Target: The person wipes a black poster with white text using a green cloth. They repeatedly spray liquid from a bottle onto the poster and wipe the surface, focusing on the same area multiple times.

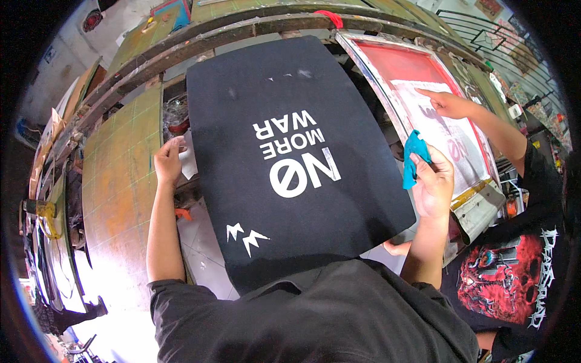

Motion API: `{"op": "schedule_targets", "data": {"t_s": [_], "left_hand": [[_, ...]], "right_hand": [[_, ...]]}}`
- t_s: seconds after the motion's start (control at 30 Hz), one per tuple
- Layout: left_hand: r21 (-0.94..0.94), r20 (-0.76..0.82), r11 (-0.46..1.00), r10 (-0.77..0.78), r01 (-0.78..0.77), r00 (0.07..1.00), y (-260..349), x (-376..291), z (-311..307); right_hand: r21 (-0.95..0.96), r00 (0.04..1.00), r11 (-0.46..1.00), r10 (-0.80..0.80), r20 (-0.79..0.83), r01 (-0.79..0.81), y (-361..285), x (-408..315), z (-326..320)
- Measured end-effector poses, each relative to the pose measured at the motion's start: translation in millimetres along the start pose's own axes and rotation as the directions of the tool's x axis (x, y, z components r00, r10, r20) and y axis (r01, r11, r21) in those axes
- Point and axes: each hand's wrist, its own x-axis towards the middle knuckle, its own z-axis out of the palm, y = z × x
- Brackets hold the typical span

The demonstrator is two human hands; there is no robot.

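Before me a black fabric piece, stretched flat over a board, bears large white printed lettering that appears upside down from my side. Two jagged white shapes are printed near its lower left corner. Pale smudges mark its far end. My right hand pinches a crumpled teal cloth above the board's right edge. Beside the left edge, my left hand has its fingers curled; whether it grips anything is unclear. A white scrap shows just behind those fingers.
A screen-printing frame with red and white mesh stands at right. A co-worker's hand points over it. A squeegee-like tool lies at its near end. An ochre board is at left; wooden rails cross the far side.
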Motion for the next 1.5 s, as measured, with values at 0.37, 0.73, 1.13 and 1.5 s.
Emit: {"op": "schedule_targets", "data": {"t_s": [0.37, 0.73, 1.13, 1.5], "left_hand": [[0.231, 0.076, 0.971, 0.038, -0.055, 0.996, 3.0, -3.9, 4.7], [-0.021, 0.113, 0.996, -0.079, 0.082, 0.99, 24.2, 4.6, -0.1], [0.419, -0.318, 0.857, -0.171, 0.3, 0.933, 6.3, 104.6, 55.1], [0.662, -0.298, 0.677, -0.154, 0.32, 0.942, 49.4, 71.7, 74.9]], "right_hand": [[0.02, 0.996, 1.0, -0.005, -0.088, 0.007, 14.8, -18.7, -6.6], [-0.019, 0.994, 0.999, 0.038, -0.106, -0.04, 18.7, 0.3, -16.7], [-0.475, 0.974, 0.866, 0.216, 0.071, -0.158, 84.3, 104.1, 35.6], [-0.795, 0.893, 0.466, 0.024, 0.45, 0.389, 190.6, 217.9, 152.8]]}}
